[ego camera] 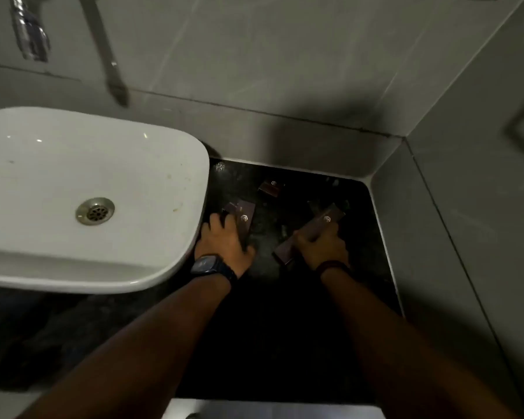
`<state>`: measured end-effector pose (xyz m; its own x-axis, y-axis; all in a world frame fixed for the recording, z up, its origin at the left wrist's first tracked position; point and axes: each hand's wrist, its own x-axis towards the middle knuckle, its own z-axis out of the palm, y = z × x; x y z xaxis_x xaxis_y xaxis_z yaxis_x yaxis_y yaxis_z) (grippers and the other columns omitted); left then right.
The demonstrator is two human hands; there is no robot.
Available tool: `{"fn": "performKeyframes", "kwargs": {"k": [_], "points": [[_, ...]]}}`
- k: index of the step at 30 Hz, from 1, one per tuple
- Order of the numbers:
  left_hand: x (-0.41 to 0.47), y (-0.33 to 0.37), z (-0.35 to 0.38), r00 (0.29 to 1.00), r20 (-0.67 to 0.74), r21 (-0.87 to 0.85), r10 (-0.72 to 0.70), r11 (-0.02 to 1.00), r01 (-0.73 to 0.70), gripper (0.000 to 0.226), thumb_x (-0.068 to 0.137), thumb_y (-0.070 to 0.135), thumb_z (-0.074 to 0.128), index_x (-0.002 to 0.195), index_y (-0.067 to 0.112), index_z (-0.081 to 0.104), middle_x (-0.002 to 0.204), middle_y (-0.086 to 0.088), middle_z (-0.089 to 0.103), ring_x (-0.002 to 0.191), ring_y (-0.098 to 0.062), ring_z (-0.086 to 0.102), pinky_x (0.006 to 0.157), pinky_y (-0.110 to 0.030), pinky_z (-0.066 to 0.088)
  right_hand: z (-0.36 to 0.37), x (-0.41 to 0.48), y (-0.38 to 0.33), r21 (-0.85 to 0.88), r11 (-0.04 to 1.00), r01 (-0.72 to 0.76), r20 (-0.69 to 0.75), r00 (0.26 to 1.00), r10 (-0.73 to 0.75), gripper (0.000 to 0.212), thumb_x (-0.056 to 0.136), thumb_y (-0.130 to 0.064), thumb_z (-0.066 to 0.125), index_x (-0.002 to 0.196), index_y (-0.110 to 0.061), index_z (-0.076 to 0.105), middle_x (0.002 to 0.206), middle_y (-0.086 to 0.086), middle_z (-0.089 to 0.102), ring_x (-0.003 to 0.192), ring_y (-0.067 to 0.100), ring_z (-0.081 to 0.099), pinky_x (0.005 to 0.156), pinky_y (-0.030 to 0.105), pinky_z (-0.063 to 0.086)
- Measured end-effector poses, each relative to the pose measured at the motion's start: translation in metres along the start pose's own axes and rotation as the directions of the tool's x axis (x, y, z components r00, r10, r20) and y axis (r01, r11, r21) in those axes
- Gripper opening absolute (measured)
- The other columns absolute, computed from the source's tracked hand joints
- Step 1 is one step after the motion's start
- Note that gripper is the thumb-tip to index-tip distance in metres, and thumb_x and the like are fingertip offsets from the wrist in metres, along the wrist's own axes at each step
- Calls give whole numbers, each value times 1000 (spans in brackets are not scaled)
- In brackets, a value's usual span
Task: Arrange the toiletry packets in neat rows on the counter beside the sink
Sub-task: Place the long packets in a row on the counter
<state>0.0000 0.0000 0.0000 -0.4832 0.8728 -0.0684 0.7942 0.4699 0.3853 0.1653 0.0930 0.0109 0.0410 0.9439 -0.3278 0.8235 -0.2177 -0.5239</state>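
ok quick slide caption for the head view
Left hand on packets beside the sink; right hand grips a long packet on the dark counter.

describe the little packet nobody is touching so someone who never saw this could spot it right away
Start at the white sink and move right onto the dark counter in the tiled corner. The small packet lies near the back wall, beyond both hands. Unlike the packets under the left hand and the long packet gripped by the right hand, it is shorter, lies alone and is touched by nothing.

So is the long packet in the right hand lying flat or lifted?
Lifted: right hand grips the long packet, tilted off the counter.
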Motion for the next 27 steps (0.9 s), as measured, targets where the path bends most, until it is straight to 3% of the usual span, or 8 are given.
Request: {"fn": "performKeyframes", "kwargs": {"k": [5,9,15,18,22,27], "points": [[-4,0,21,994,37,0,-102,995,102,84,67,49,68,133,15,28,130,-15,41,111,-40,46,86,-48,45,31,9,-6,16,998,-53,-85,995,55,109,71,-61,69,144,-4,12,136,24,50,121,42,52,98,45,44],[-4,-6,30,981,126,-56,-145,987,153,71,76,39,64,132,14,27,126,-17,49,111,-42,50,84,-47,46,41,18,-6,0,1000,-15,-111,994,15,102,74,-44,70,145,-4,8,126,28,56,112,44,57,93,44,47],[-19,-5,28,981,110,-66,-157,984,165,71,75,39,64,131,16,27,121,-18,53,107,-43,54,79,-48,48,35,2,8,-26,998,48,-86,995,-50,99,75,-35,68,146,-5,5,126,28,56,110,45,57,91,46,48],[-36,-5,25,979,120,-73,-165,982,175,66,75,37,63,127,15,30,118,-19,54,104,-43,55,79,-48,48,33,-22,16,-32,994,103,-53,993,-105,100,73,-34,66,147,-12,3,126,25,56,109,43,59,92,48,51],[-67,-8,20,966,154,-73,-210,972,223,66,75,39,63,126,14,30,118,-20,54,102,-43,57,80,-47,48,38,-63,32,-92,975,201,47,979,-198,101,72,-37,72,148,-21,6,121,16,63,104,34,65,80,33,52],[-107,-10,21,955,162,-57,-249,964,261,62,74,38,62,124,13,34,117,-20,55,102,-42,58,80,-45,49,48,-109,59,-191,914,359,219,923,-317,96,68,-42,69,142,-22,11,111,18,66,98,39,66,82,40,55]]}}
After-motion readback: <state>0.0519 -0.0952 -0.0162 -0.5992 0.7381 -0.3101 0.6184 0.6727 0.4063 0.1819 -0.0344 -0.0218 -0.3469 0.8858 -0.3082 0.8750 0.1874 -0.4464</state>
